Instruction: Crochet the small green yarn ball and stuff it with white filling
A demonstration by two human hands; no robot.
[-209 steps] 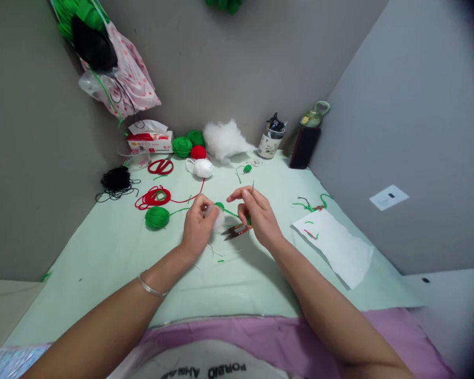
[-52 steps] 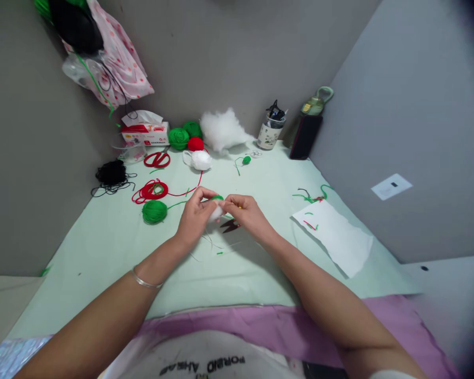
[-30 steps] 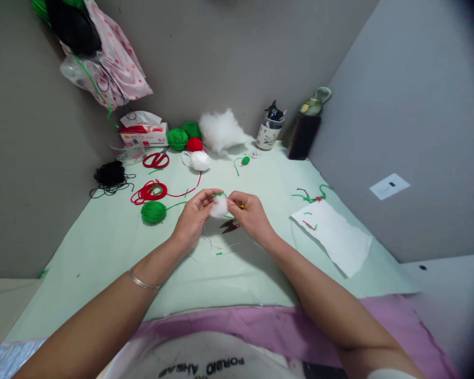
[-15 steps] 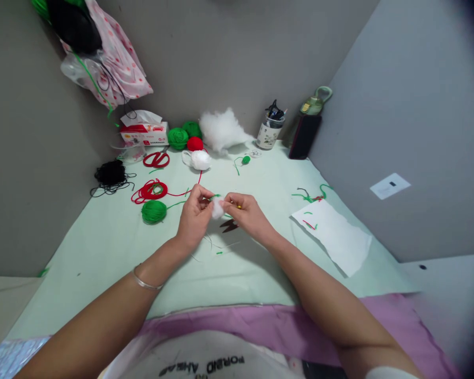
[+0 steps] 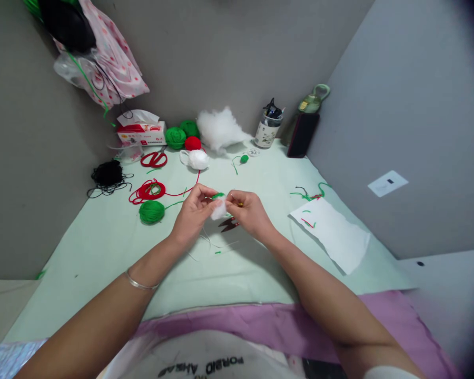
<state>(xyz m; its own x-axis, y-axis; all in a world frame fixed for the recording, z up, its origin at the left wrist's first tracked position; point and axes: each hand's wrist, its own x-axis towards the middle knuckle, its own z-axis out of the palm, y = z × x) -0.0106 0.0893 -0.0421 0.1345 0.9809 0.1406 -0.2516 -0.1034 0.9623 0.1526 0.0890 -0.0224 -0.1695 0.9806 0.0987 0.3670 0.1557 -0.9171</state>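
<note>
Fluff (image 5: 220,211), white and soft-looking, sits against a small green yarn piece (image 5: 218,195), both held up over the middle of the counter (image 5: 229,287). From where I stand, the left grip (image 5: 191,211) has the two pinched between thumb and fingers. The right grip (image 5: 250,211) is curled around a small yellow thing (image 5: 240,204), mostly hidden, its fingertips right beside the fluff; whether they pinch it too, I cannot tell. I'd keep the left pinch firm on the green edge but light on the fluff, lest it mat, and work the right fingertips in small moves. The snips (image 5: 228,225) just below the right grip have their blades spread, so mind them. A strand runs from the green ball (image 5: 151,212) toward the left grip and wants slack. Farther back lie a red coil (image 5: 152,190) and a large white tuft (image 5: 222,129).
</note>
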